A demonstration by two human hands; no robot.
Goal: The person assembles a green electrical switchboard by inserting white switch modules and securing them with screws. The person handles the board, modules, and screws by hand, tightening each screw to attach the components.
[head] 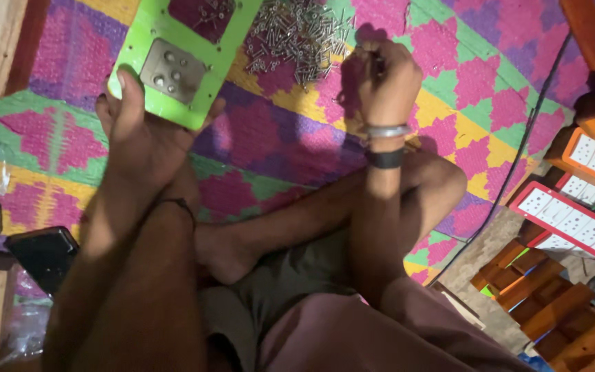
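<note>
L hand (139, 131): my arm stretched forward, palm away from me, thumb up and pressed flat, fingers curled in a clamp | R hand (383, 79): raised on a bent wrist, fingers bunched in a closed pinch, two bands at the wrist | forearms roughly parallel, hands well apart | legs crossed beneath.

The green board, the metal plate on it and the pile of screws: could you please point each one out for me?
green board (147, 27): head view, on its bare green face near the left edge.
metal plate (172, 71): head view, on the plate's middle.
pile of screws (297, 34): head view, on the heap's centre.
</note>
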